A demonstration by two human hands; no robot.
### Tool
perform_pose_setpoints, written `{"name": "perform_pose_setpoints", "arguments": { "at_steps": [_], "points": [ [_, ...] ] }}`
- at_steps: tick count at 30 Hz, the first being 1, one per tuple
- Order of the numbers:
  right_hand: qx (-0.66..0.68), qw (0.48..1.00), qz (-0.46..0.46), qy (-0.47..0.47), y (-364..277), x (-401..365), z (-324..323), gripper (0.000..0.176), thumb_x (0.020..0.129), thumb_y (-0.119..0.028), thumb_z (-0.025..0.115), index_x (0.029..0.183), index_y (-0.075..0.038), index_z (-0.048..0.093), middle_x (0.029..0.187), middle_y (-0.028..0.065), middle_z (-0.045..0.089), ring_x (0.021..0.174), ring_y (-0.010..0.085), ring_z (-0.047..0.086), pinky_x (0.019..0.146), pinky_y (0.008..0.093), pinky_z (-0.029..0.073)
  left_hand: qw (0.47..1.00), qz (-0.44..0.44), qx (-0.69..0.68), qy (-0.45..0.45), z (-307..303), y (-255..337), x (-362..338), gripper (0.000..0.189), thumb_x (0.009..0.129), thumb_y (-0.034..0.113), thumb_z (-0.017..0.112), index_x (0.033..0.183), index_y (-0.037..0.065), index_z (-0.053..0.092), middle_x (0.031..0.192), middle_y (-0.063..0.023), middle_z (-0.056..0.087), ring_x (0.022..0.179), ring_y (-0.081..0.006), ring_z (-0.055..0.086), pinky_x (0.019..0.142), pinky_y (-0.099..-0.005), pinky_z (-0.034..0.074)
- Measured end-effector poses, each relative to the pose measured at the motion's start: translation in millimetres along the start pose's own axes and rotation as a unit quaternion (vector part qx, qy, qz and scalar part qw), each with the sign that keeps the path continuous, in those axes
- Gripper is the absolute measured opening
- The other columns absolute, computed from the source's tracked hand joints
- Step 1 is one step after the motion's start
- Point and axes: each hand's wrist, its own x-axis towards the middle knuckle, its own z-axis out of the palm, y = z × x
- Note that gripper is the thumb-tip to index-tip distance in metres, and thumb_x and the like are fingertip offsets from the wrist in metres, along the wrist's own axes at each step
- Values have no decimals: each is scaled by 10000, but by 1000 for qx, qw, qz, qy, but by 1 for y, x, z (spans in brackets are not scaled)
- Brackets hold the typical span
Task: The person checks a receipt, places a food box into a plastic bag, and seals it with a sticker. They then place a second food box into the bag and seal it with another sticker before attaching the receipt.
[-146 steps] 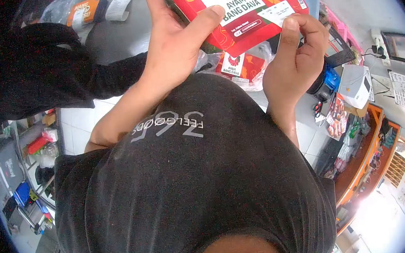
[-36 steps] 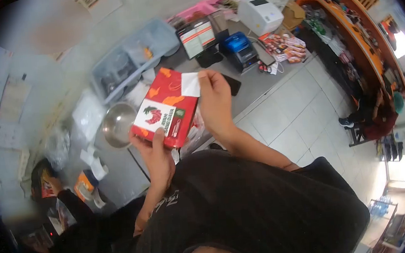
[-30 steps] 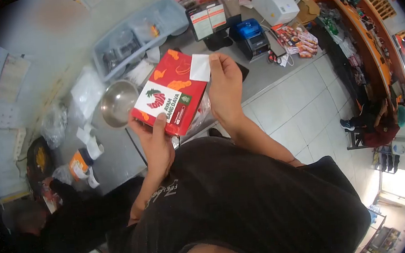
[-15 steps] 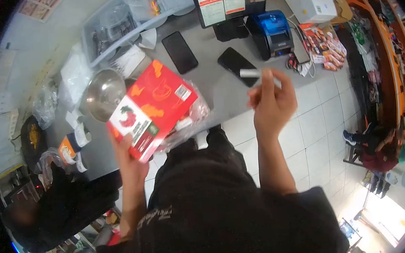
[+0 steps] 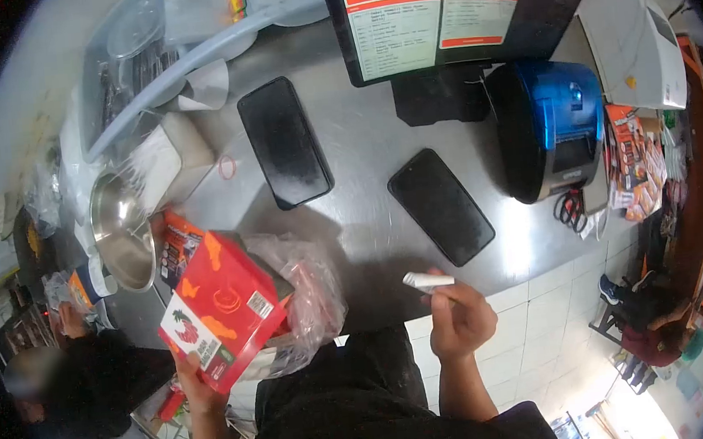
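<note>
My left hand (image 5: 198,383) grips the lower corner of a red box (image 5: 240,329) with orange shapes and a white panel showing a red fruit. The box is tilted over the counter's front edge. Behind it and to its right lies a crumpled clear plastic bag (image 5: 317,302) with something reddish in it. My right hand (image 5: 463,322) pinches a small rolled white paper (image 5: 430,280) between thumb and fingers, apart from the box. Two dark phones, a left one (image 5: 284,142) and a right one (image 5: 442,207), lie on the metal counter (image 5: 356,177).
A tablet (image 5: 434,16) stands at the back beside a blue-and-black printer (image 5: 549,131). To the left are a metal bowl (image 5: 123,231), a holder of white straws (image 5: 175,164) and a plastic bin (image 5: 187,62). One person (image 5: 90,384) is at left, another (image 5: 650,335) sits at far right.
The view has come closer to the counter, so phones, tablet and printer look larger. Both hands sit lower in the picture, still holding the box and the rolled paper.
</note>
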Motion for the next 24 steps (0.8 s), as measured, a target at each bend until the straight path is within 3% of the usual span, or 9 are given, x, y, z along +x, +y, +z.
{"name": "perform_pose_setpoints", "arguments": {
  "at_steps": [3,5,8,11,12,15,18,21,24],
  "points": [
    [44,998,-16,-46,2,7,4,139,972,-40,675,1019,90,668,936,274,739,759,233,739,706,311,611,993,53,81,62,16,-2,0,810,872,247,629,1585,105,271,1457,-158,514,1258,-328,613,1018,-467,554],
    [61,996,-23,-62,9,6,5,140,972,-43,679,1012,91,672,923,264,737,770,241,743,711,312,612,980,38,192,35,8,4,0,835,854,224,620,1595,88,259,1459,-145,469,1274,-277,551,1046,-436,492],
    [0,999,11,-30,9,5,13,144,851,-30,817,965,0,735,915,153,778,778,194,760,692,285,589,903,77,423,-9,24,28,-2,873,844,208,621,1617,29,256,1345,-133,469,1129,-222,495,1005,-384,428],
    [6,998,56,2,17,5,18,200,768,-39,902,917,-57,771,914,107,793,767,179,762,677,267,573,864,171,469,66,55,27,-8,839,865,209,617,1608,25,274,1333,-148,467,1121,-226,498,997,-390,432],
    [10,997,73,4,15,5,17,195,772,-35,898,918,-58,769,919,110,791,769,182,761,681,267,573,770,209,600,57,50,36,-11,778,874,163,599,1585,23,313,1460,-211,437,1241,-308,519,1072,-456,426],
    [34,991,125,19,18,3,16,186,780,-26,886,919,-60,767,930,112,783,774,187,752,687,267,568,624,370,688,-5,41,35,-4,705,865,157,597,1529,47,387,1557,-265,379,1408,-453,440,1155,-563,369],
    [36,988,147,20,20,6,11,167,793,-13,865,917,-67,767,927,107,774,807,184,743,689,269,559,628,411,652,-102,49,32,-2,602,863,183,643,1440,104,488,1576,-277,373,1484,-555,318,1176,-668,297],
    [12,992,123,21,18,15,7,168,800,2,841,933,-73,773,918,95,755,797,175,713,680,272,539,614,396,661,-171,62,32,-2,478,895,231,674,1355,152,569,1562,-257,399,1499,-569,286,1164,-707,281],
    [-34,991,126,9,12,20,1,199,798,22,821,966,-77,784,911,81,721,769,174,671,672,278,518,632,402,640,-171,69,33,3,523,843,375,812,1286,160,637,1561,-226,412,1473,-568,318,1173,-700,279]
  ]
}}
